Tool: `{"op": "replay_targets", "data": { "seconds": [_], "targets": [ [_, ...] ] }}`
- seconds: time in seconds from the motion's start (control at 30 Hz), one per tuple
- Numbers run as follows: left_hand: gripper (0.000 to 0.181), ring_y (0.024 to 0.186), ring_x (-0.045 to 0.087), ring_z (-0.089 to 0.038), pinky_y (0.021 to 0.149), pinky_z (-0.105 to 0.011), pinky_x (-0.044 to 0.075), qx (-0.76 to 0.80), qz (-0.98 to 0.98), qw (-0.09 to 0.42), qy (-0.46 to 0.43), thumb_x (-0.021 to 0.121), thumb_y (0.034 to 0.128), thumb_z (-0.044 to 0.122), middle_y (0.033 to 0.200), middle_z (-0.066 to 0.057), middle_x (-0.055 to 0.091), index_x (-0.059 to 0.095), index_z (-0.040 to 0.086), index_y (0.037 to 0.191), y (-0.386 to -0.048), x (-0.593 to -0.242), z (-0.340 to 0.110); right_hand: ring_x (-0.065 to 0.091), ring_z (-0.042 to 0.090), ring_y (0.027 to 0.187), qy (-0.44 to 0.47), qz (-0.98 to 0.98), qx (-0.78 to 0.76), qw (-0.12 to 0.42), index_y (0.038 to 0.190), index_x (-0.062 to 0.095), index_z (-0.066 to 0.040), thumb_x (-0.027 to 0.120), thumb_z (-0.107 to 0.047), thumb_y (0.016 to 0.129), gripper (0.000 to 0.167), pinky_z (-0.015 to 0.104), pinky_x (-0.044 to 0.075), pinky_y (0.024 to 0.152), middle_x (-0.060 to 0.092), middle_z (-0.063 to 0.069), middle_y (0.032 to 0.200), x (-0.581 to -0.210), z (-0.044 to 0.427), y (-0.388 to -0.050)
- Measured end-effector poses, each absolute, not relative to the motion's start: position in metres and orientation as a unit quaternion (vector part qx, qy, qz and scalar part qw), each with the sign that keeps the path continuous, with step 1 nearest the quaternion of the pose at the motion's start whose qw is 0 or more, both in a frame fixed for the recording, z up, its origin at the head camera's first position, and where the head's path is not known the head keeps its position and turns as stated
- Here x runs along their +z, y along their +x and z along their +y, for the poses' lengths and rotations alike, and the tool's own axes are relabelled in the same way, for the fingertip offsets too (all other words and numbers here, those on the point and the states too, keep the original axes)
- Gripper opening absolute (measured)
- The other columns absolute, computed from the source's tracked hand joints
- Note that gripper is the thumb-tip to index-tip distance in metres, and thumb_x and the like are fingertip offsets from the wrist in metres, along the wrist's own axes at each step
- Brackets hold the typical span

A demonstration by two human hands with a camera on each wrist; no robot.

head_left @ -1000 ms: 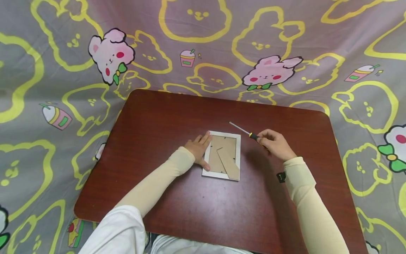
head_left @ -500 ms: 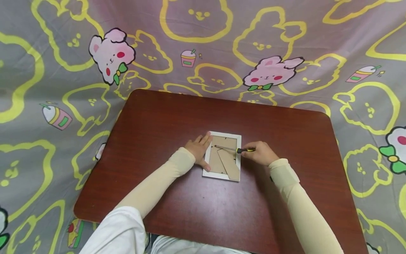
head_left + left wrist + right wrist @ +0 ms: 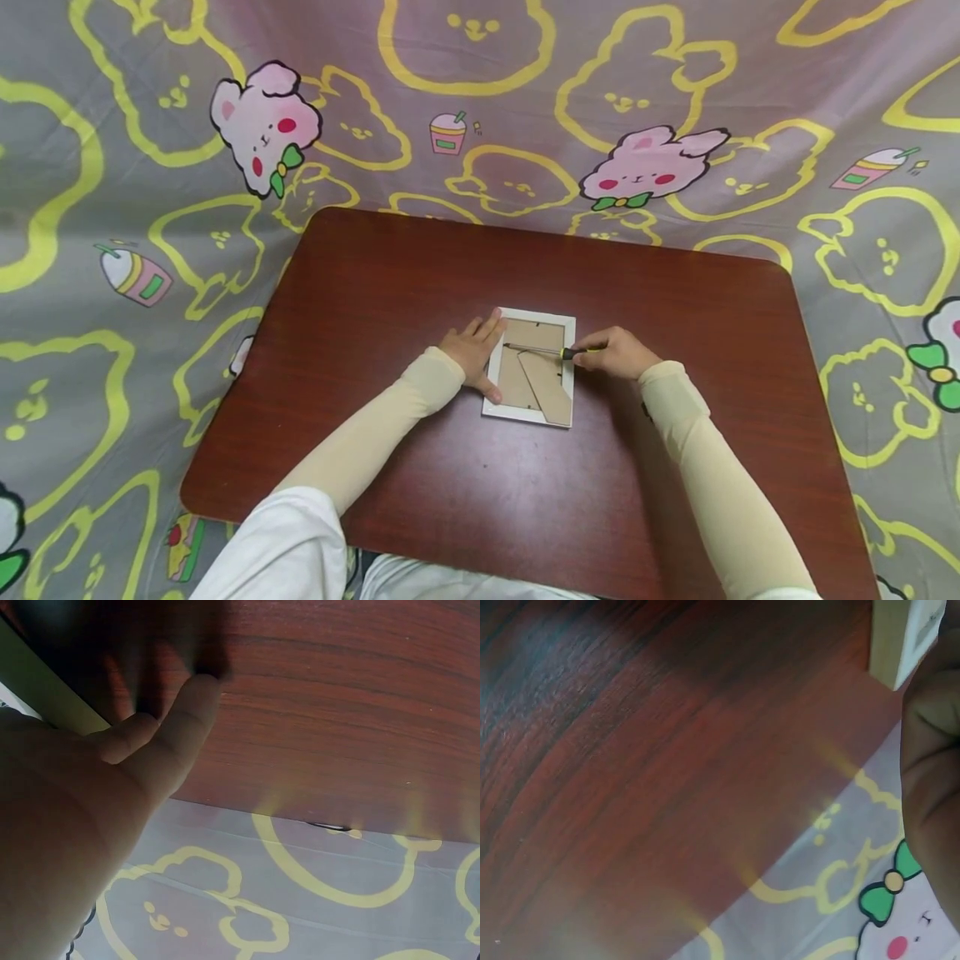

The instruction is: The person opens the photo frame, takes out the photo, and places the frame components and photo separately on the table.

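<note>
A white-edged picture frame lies back side up on the table, its brown backing board and slanted stand flap showing. On its left edge rests my left hand, fingers spread and straight. My right hand grips the dark handle of a screwdriver at the frame's right side. The shaft reaches left across the backing, its tip near a small dark tab at the left inner edge. In the right wrist view, part of my right hand and a corner of the frame show; the screwdriver is out of sight there.
The reddish-brown wooden table has rounded corners. A grey curtain with yellow cartoon outlines hangs behind and at both sides. A small dark object is mostly hidden beside my right wrist.
My right hand has brought the screwdriver left and down from above the frame's right side, so its shaft now lies across the backing. My left hand has stayed on the frame.
</note>
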State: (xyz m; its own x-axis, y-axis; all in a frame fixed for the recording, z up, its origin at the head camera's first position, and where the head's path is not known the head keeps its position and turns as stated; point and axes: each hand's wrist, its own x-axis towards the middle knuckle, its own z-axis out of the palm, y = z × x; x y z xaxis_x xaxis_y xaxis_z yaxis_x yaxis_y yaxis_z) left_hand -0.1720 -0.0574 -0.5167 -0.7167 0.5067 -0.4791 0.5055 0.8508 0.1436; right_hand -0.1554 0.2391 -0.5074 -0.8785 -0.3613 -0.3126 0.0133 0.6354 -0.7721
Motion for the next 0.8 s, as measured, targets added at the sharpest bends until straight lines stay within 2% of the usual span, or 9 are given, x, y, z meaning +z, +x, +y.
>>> {"op": "replay_targets", "data": {
  "seconds": [0.13,0.37,0.5,0.6,0.8],
  "targets": [
    [0.148,0.153,0.01,-0.031,0.112,-0.06,0.03,0.004,0.926,0.258,0.275,0.079,0.0591,0.076,0.167,-0.004,-0.015,-0.006,0.015,0.163,-0.171,-0.516,-0.059,0.048,0.012,0.057,-0.08,0.859,-0.434,0.259,0.109,0.078,-0.003,0.074,-0.015,0.09,0.023,0.027,0.04,0.051,0.066,0.002,0.073,-0.513,0.242,-0.163],
    [0.147,0.153,0.012,-0.033,0.111,-0.061,0.03,0.003,0.925,0.254,0.283,0.079,0.0601,0.075,0.168,-0.005,-0.014,-0.006,0.014,0.163,-0.171,-0.516,-0.058,0.047,0.013,0.054,-0.067,0.854,-0.437,0.273,0.11,0.077,-0.002,0.075,-0.014,0.089,0.025,0.026,0.038,0.048,0.067,0.004,0.073,-0.514,0.243,-0.171],
    [0.147,0.153,0.01,-0.032,0.112,-0.061,0.031,-0.001,0.925,0.255,0.283,0.079,0.0598,0.076,0.168,-0.005,-0.015,-0.006,0.015,0.163,-0.172,-0.517,-0.056,0.051,0.011,0.058,-0.092,0.868,-0.419,0.251,0.105,0.078,-0.002,0.074,-0.012,0.087,0.021,0.026,0.04,0.053,0.067,0.005,0.071,-0.505,0.24,-0.175],
    [0.148,0.153,0.008,-0.031,0.112,-0.061,0.029,0.004,0.925,0.26,0.278,0.08,0.0584,0.075,0.167,-0.004,-0.016,-0.007,0.016,0.163,-0.174,-0.52,-0.056,0.057,0.014,0.067,-0.12,0.88,-0.393,0.238,0.101,0.079,-0.002,0.074,-0.011,0.086,0.019,0.029,0.044,0.06,0.069,0.004,0.072,-0.494,0.235,-0.178],
    [0.152,0.153,0.005,-0.031,0.113,-0.063,0.026,0.004,0.924,0.273,0.27,0.08,0.0557,0.076,0.166,-0.002,-0.021,-0.011,0.018,0.162,-0.178,-0.529,-0.056,0.061,0.019,0.082,-0.152,0.912,-0.317,0.211,0.093,0.082,-0.008,0.073,-0.012,0.084,0.013,0.034,0.049,0.069,0.074,0.002,0.089,-0.47,0.217,-0.182]
  ]
}}
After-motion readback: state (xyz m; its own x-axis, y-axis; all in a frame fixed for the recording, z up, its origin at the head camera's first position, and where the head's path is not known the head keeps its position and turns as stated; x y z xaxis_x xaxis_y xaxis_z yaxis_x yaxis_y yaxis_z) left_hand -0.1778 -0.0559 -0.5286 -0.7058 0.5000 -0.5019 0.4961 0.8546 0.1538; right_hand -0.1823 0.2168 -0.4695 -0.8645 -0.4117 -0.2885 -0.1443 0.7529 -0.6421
